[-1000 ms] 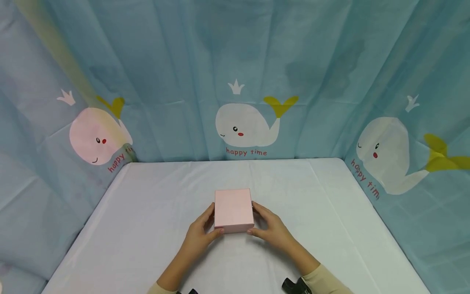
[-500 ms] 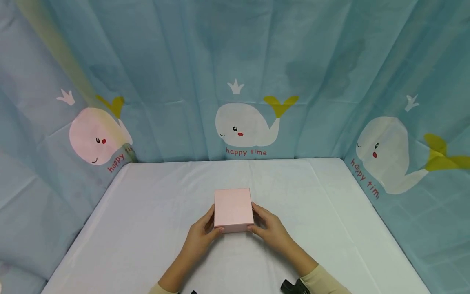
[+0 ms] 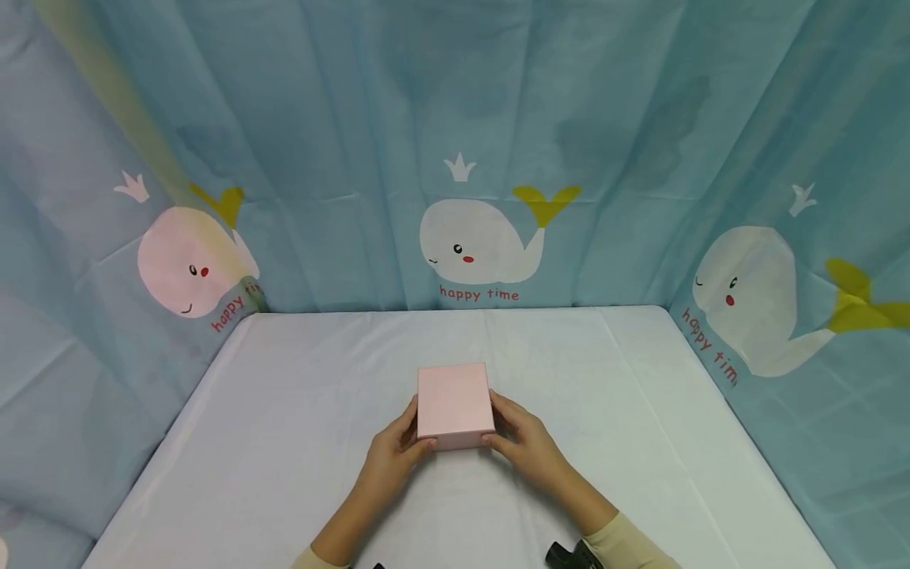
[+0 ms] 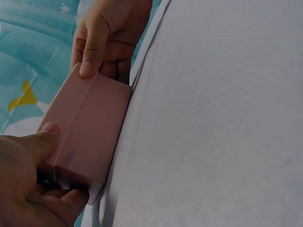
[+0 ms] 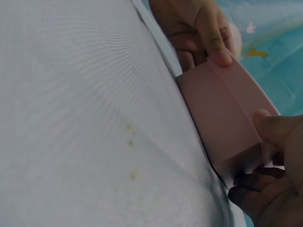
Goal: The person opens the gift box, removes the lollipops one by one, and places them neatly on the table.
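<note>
A pink square box [image 3: 455,399] with a lid sits on the white-covered table, its plain top facing up. My left hand [image 3: 387,458] holds its left side, thumb at the near left corner and fingers along the side. From the other side my right hand [image 3: 529,446] grips it in the same way, its thumb on the near right corner. In the left wrist view a seam runs along the near face of the box [image 4: 92,127], and both thumbs press near it. The right wrist view shows the same box [image 5: 220,113] between both hands; its inside is hidden.
A white cloth [image 3: 284,395] covers the table. Blue curtains [image 3: 320,158] printed with whales stand along the back and both sides. Dark wrist gear [image 3: 572,555] shows by the right sleeve. Small yellowish spots [image 5: 130,142] mark the cloth.
</note>
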Demonstrator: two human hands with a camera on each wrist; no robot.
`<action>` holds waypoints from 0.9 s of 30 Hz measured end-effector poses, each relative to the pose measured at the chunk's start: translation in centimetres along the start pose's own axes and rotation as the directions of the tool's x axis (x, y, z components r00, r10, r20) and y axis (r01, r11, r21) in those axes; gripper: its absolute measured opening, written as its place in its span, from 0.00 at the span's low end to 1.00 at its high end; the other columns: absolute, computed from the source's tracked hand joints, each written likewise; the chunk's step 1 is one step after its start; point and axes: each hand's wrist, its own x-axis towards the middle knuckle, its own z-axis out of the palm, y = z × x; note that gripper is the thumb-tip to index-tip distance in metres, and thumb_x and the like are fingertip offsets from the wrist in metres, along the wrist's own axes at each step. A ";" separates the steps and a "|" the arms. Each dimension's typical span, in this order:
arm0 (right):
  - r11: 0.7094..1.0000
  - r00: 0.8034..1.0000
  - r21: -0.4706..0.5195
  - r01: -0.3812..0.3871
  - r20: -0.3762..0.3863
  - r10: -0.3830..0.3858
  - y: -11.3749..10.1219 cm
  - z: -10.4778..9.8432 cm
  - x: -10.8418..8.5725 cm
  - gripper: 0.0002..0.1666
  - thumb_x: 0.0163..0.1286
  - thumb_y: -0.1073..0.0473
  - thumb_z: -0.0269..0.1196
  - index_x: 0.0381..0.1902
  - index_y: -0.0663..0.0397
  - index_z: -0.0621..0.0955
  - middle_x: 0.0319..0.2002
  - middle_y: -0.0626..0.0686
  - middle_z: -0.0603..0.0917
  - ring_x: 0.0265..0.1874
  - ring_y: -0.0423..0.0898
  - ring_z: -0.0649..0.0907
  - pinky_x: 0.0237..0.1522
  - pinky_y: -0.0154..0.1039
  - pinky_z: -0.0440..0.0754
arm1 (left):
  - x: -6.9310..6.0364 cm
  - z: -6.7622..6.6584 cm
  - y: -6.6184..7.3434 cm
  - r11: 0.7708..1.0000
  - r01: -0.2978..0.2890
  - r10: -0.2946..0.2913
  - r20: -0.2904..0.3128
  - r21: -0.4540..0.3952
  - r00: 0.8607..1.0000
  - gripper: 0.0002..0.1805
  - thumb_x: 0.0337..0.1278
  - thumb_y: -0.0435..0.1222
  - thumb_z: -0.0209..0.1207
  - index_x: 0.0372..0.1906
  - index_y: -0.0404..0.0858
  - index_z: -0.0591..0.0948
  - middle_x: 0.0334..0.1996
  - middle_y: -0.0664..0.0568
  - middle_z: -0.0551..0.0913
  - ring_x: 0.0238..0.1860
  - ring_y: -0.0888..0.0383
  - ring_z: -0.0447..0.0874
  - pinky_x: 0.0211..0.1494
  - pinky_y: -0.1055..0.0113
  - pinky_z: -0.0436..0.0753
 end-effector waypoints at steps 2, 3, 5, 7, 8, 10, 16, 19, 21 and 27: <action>1.000 1.000 0.006 0.003 -0.007 -0.003 0.0 -0.1 0.0 0.48 0.67 0.56 0.71 0.79 0.57 0.62 0.76 0.57 0.67 0.73 0.53 0.71 0.70 0.43 0.76 | 0.0 0.0 0.1 1.000 0.000 0.000 -0.002 -0.006 1.000 0.49 0.60 0.37 0.70 0.80 0.36 0.56 0.79 0.46 0.58 0.77 0.52 0.62 0.73 0.69 0.70; 1.000 1.000 0.011 0.005 -0.011 -0.005 0.0 -0.1 0.1 0.48 0.67 0.57 0.71 0.79 0.57 0.62 0.76 0.58 0.68 0.73 0.54 0.72 0.70 0.43 0.76 | 0.1 0.0 0.1 1.000 -0.001 0.001 -0.004 -0.007 1.000 0.49 0.60 0.37 0.70 0.80 0.36 0.57 0.79 0.45 0.58 0.77 0.52 0.62 0.73 0.69 0.70; 1.000 1.000 0.021 0.008 -0.020 -0.008 0.0 -0.1 0.1 0.47 0.67 0.58 0.71 0.79 0.58 0.63 0.76 0.59 0.68 0.72 0.56 0.73 0.69 0.44 0.77 | 0.1 0.0 0.1 1.000 -0.007 0.007 -0.005 -0.018 1.000 0.48 0.60 0.37 0.70 0.80 0.37 0.57 0.80 0.45 0.57 0.77 0.51 0.61 0.73 0.69 0.70; 1.000 1.000 0.026 0.016 -0.026 -0.015 0.2 -0.1 0.1 0.47 0.67 0.58 0.71 0.79 0.59 0.63 0.75 0.61 0.68 0.71 0.57 0.73 0.68 0.45 0.78 | 0.1 0.1 0.1 1.000 -0.007 0.006 -0.004 -0.030 1.000 0.48 0.60 0.37 0.70 0.81 0.38 0.57 0.80 0.45 0.57 0.77 0.52 0.61 0.73 0.70 0.69; 0.999 0.999 0.032 0.019 -0.026 -0.018 0.2 -0.1 0.1 0.47 0.67 0.59 0.71 0.79 0.59 0.63 0.75 0.61 0.68 0.71 0.58 0.73 0.68 0.45 0.78 | 0.1 0.1 0.1 0.999 -0.009 0.009 -0.004 -0.035 1.000 0.48 0.60 0.37 0.70 0.81 0.38 0.57 0.80 0.45 0.57 0.77 0.52 0.61 0.73 0.70 0.69; 0.999 0.999 0.042 0.027 -0.025 -0.026 0.3 -0.1 0.1 0.47 0.67 0.59 0.71 0.79 0.59 0.63 0.75 0.61 0.68 0.71 0.58 0.73 0.68 0.46 0.78 | 0.1 0.1 0.0 0.999 -0.016 0.016 -0.004 -0.036 1.000 0.48 0.60 0.37 0.70 0.81 0.37 0.56 0.80 0.45 0.57 0.77 0.51 0.60 0.73 0.70 0.69; 0.998 0.999 0.054 0.025 -0.038 -0.023 0.1 -0.1 0.1 0.46 0.68 0.60 0.71 0.79 0.57 0.64 0.75 0.61 0.68 0.72 0.59 0.72 0.69 0.46 0.77 | 0.0 0.0 0.2 0.999 -0.041 0.041 -0.005 -0.008 0.999 0.48 0.61 0.39 0.69 0.81 0.36 0.56 0.80 0.45 0.57 0.77 0.51 0.61 0.73 0.71 0.70; 0.999 0.999 0.040 0.026 -0.044 -0.024 0.0 -0.1 0.1 0.46 0.68 0.61 0.71 0.79 0.56 0.64 0.76 0.60 0.67 0.73 0.59 0.70 0.70 0.44 0.76 | -0.1 -0.1 0.3 0.999 -0.054 0.054 -0.007 0.006 0.999 0.48 0.62 0.41 0.69 0.81 0.36 0.56 0.80 0.44 0.57 0.77 0.51 0.60 0.73 0.70 0.70; 0.999 0.998 0.020 0.031 -0.048 -0.030 -0.1 -0.2 0.1 0.46 0.68 0.60 0.71 0.79 0.55 0.63 0.77 0.59 0.66 0.74 0.57 0.69 0.71 0.41 0.74 | -0.1 -0.1 0.4 0.997 -0.066 0.066 -0.011 0.029 0.998 0.49 0.62 0.43 0.68 0.81 0.37 0.56 0.80 0.45 0.57 0.77 0.52 0.60 0.73 0.69 0.70; 0.995 0.996 -0.087 0.053 -0.072 -0.060 -0.7 -0.6 0.2 0.47 0.67 0.52 0.71 0.79 0.51 0.64 0.80 0.52 0.61 0.79 0.52 0.62 0.76 0.27 0.60 | -0.2 -0.1 0.9 0.992 -0.102 0.104 -0.023 0.075 0.994 0.48 0.62 0.46 0.68 0.82 0.41 0.56 0.80 0.50 0.58 0.78 0.54 0.60 0.74 0.66 0.70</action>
